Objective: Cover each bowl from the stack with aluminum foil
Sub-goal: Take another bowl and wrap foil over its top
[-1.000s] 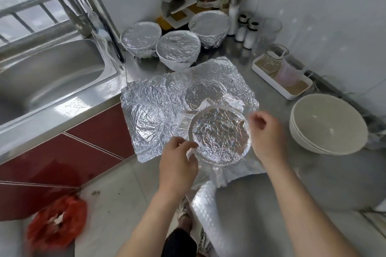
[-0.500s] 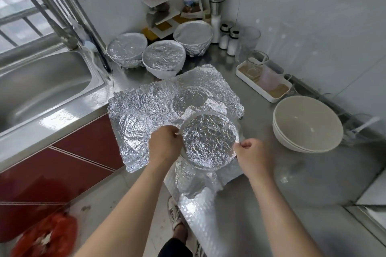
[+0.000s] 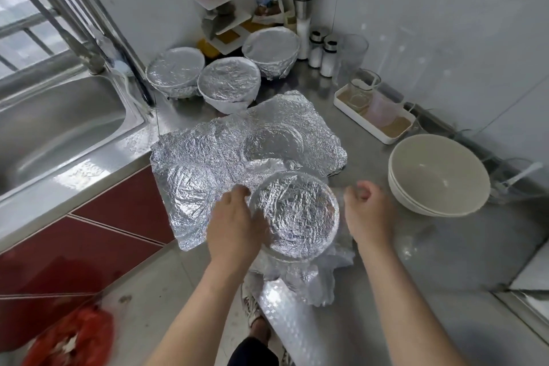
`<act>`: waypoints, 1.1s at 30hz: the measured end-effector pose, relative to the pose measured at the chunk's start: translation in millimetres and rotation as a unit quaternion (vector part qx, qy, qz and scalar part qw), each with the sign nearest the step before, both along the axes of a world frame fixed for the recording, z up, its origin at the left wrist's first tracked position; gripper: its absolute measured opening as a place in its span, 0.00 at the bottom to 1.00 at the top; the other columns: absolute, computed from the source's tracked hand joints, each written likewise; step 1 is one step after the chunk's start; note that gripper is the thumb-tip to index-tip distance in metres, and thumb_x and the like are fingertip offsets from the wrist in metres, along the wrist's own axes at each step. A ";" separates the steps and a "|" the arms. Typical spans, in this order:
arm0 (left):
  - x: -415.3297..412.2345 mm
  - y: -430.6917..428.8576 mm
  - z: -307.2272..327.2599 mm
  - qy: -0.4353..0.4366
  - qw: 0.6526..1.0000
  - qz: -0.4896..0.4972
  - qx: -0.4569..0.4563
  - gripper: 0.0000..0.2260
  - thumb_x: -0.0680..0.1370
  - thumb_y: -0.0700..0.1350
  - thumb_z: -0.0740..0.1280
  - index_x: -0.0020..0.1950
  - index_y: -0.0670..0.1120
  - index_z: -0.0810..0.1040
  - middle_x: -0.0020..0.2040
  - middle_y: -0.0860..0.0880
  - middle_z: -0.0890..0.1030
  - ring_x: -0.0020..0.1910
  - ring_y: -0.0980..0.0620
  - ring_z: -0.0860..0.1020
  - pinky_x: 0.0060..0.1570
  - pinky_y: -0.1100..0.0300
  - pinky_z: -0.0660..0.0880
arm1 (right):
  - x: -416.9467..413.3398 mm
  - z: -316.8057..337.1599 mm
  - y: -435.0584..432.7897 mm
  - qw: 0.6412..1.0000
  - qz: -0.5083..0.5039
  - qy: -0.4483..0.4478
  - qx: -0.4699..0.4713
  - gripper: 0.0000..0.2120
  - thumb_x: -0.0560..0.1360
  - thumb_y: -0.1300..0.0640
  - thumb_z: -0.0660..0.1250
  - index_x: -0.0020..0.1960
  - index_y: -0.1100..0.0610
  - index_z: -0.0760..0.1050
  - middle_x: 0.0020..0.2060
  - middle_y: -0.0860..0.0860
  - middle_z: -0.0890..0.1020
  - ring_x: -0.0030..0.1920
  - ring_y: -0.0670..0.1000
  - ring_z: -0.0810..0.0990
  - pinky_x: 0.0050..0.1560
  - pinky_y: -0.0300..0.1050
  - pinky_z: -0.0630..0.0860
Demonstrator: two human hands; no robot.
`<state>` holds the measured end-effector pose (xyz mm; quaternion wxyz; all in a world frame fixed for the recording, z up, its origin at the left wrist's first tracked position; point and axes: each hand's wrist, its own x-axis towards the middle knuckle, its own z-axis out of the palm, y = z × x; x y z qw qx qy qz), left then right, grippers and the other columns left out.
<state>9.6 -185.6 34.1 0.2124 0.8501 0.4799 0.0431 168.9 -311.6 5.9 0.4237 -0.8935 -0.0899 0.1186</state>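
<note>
Stainless-steel tabletop [image 3: 430, 249] wraps the corner of a white-walled kitchen. Your round foil-capped bowl [image 3: 294, 217] sits at its near edge, in the centre of your view. A loose skirt of crinkled aluminum foil [image 3: 326, 282] spills out from under the bowl toward 5 o'clock.

Your left hand [image 3: 234, 226] cups the bowl's 9 o'clock rim, fingers [image 3: 239, 194] close together and bent down over the foil there. Your right hand [image 3: 368, 211] is at the bowl's 3 o'clock side, fingers curled in toward the palm. It is blurred, so you cannot tell whether they pinch the foil edge or hold nothing.

Against the bowl from 10 to 12 o'clock lies a flat, wrinkled foil sheet [image 3: 208, 157] with round imprints pressed into it. At 6 o'clock the silver foil roll [image 3: 285, 312] reaches toward you past the tabletop edge.

Out at 3 o'clock, apart from your right hand, stands the stack of bare white bowls [image 3: 439, 175]. Three more foil-covered bowls [image 3: 228, 83] stand in a row at 11 to 12 o'clock, behind the sheet. A white tray [image 3: 386, 137] carrying a glass jug [image 3: 362, 89] sits at 2 o'clock, and the steel sink [image 3: 59, 128] lies at 10 o'clock. A red bag [image 3: 71, 339] is on the floor at 7 o'clock.
</note>
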 end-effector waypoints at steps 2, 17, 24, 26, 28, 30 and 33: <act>17.5 2.8 -7.7 -0.033 0.997 -0.069 0.034 0.17 0.81 0.46 0.62 0.70 0.47 0.70 0.63 0.46 0.75 0.61 0.48 0.71 0.56 0.57 0.71 | -0.2 -6.0 -6.9 0.998 -0.045 0.047 0.006 0.09 0.71 0.51 0.61 0.34 0.52 0.64 0.31 0.49 0.68 0.37 0.54 0.66 0.41 0.47 0.64; 56.1 0.2 -39.5 -0.005 0.983 -0.180 0.048 0.22 0.82 0.57 0.56 0.76 0.58 0.61 0.77 0.47 0.62 0.75 0.42 0.59 0.73 0.43 0.57 | -6.6 -18.4 22.3 0.968 -0.043 0.217 0.118 0.08 0.79 0.54 0.60 0.49 0.57 0.75 0.38 0.48 0.77 0.39 0.50 0.75 0.44 0.47 0.71; 55.9 -2.1 -44.9 -0.009 0.983 -0.177 0.045 0.24 0.82 0.58 0.58 0.77 0.57 0.59 0.78 0.47 0.60 0.76 0.42 0.58 0.73 0.42 0.55 | -16.8 -23.2 33.5 0.989 0.039 0.130 0.059 0.20 0.79 0.49 0.60 0.64 0.62 0.72 0.54 0.55 0.79 0.54 0.56 0.77 0.57 0.53 0.72; 55.9 -2.1 -45.5 -0.011 0.983 -0.179 0.047 0.24 0.82 0.58 0.58 0.77 0.57 0.60 0.78 0.46 0.61 0.76 0.41 0.58 0.73 0.42 0.55 | -16.0 -23.7 31.8 0.991 0.063 0.113 0.030 0.20 0.81 0.52 0.58 0.69 0.62 0.68 0.62 0.59 0.77 0.63 0.59 0.74 0.61 0.50 0.69; 56.1 -1.8 -46.6 -0.014 0.983 -0.177 0.047 0.24 0.82 0.58 0.58 0.77 0.57 0.60 0.78 0.46 0.61 0.76 0.41 0.58 0.72 0.43 0.55 | -13.9 -23.1 30.6 0.990 0.080 0.113 0.036 0.20 0.82 0.53 0.57 0.70 0.62 0.68 0.64 0.59 0.76 0.65 0.60 0.73 0.62 0.50 0.68; 55.4 -1.4 -48.0 -0.020 0.984 -0.171 0.045 0.23 0.82 0.58 0.57 0.77 0.58 0.60 0.78 0.47 0.61 0.76 0.41 0.59 0.72 0.43 0.55 | -13.3 -19.3 31.4 0.986 0.079 0.128 0.068 0.19 0.82 0.51 0.56 0.67 0.61 0.70 0.63 0.60 0.77 0.64 0.60 0.74 0.62 0.52 0.69; 55.2 -0.1 -49.6 -0.030 0.984 -0.168 0.044 0.21 0.83 0.57 0.56 0.76 0.58 0.61 0.77 0.48 0.63 0.75 0.43 0.60 0.71 0.44 0.56 | -8.4 -15.2 32.2 0.963 -0.034 0.236 0.129 0.19 0.81 0.50 0.58 0.61 0.65 0.73 0.59 0.65 0.77 0.59 0.62 0.77 0.62 0.59 0.72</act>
